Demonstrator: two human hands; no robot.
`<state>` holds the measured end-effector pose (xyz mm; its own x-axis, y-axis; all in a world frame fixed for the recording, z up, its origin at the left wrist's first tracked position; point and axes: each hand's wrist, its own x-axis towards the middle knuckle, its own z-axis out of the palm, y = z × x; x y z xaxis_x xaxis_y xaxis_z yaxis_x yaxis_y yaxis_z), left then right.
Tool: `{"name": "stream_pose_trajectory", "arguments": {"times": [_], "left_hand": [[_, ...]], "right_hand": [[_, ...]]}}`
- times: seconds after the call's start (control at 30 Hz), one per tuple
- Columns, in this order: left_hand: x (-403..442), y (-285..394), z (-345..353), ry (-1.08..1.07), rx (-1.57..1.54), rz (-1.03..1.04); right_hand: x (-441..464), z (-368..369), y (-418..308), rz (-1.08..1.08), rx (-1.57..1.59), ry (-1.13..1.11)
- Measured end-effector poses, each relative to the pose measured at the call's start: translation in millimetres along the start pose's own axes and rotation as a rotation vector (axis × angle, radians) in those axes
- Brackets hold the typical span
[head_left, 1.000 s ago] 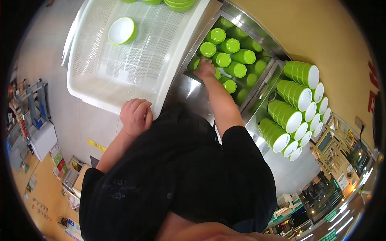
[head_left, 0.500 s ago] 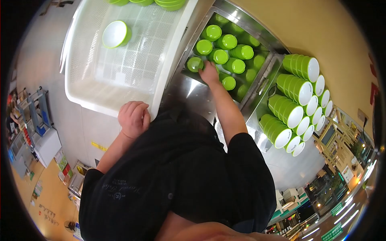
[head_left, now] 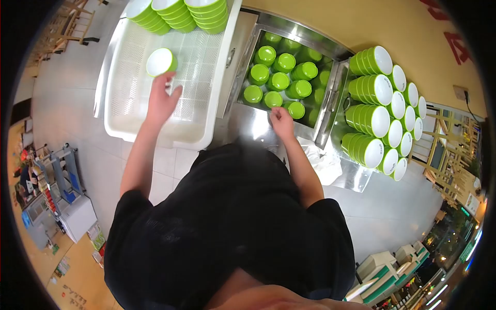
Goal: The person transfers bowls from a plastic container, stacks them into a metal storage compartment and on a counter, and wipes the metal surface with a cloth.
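My left hand [head_left: 163,101] is over the white plastic basket [head_left: 213,111], its thumb apart and its fingers stretched to the near side of a single green bowl [head_left: 160,62] with a white inside. Whether the fingertips touch the bowl I cannot tell. My right hand [head_left: 281,123] has its fingers curled in at the near edge of a steel compartment [head_left: 252,40], with no object visible in it. Green cups [head_left: 279,81] stand bottom-up in rows inside that compartment, the closest ones just beyond my right fingers.
Stacks of green bowls [head_left: 206,13] fill the basket's far end. To the right, stacked green cups [head_left: 369,121] lie on their sides in a pile, white openings towards me. A crumpled white plastic bag [head_left: 321,164] lies beside my right forearm. A wall socket [head_left: 461,93] holds a plug.
My left hand has gone from the basket's near rim to the bowl. My right hand has drawn back from among the cups to the compartment's edge. The view has shifted.
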<state>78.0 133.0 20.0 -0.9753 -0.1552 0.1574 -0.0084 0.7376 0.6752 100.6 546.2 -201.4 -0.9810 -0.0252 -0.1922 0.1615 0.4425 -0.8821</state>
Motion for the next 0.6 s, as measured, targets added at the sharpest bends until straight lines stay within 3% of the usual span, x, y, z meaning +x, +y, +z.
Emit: {"name": "stream_pose_trajectory", "arguments": {"times": [0.13, 0.2, 0.23, 0.3, 0.33, 0.43, 0.53, 0.6], "left_hand": [[52.8, -50.1, -6.8, 0.151, 0.302, 0.196], [65.6, -69.4, -9.5, -0.06, 0.471, 0.101], [67.3, -67.2, -8.8, -0.054, 0.473, 0.115], [68.9, -65.1, -3.8, -0.427, 0.55, -0.195], [59.9, -80.0, 3.1, -0.359, 0.581, -0.041], [51.9, -98.6, 13.2, -0.346, 0.64, 0.043], [45.5, -99.4, 14.8, -0.468, 0.664, 0.012], [42.9, -87.5, 13.3, -0.428, 0.664, -0.021]], "right_hand": [[-32.2, -3.0, -14.8, 0.036, 0.057, -0.006], [-43.2, -3.6, -6.6, 0.039, 0.116, 0.008], [-47.6, -4.4, -0.2, 0.031, 0.122, 0.02], [-56.6, -6.7, 10.7, 0.088, 0.11, 0.009], [-60.1, -8.9, 12.4, 0.087, 0.115, 0.021], [-73.0, -17.3, 10.7, 0.113, 0.123, 0.058], [-83.3, -24.0, 10.7, 0.122, 0.129, 0.093], [-87.1, -24.3, 12.6, 0.132, 0.189, 0.117]]}}
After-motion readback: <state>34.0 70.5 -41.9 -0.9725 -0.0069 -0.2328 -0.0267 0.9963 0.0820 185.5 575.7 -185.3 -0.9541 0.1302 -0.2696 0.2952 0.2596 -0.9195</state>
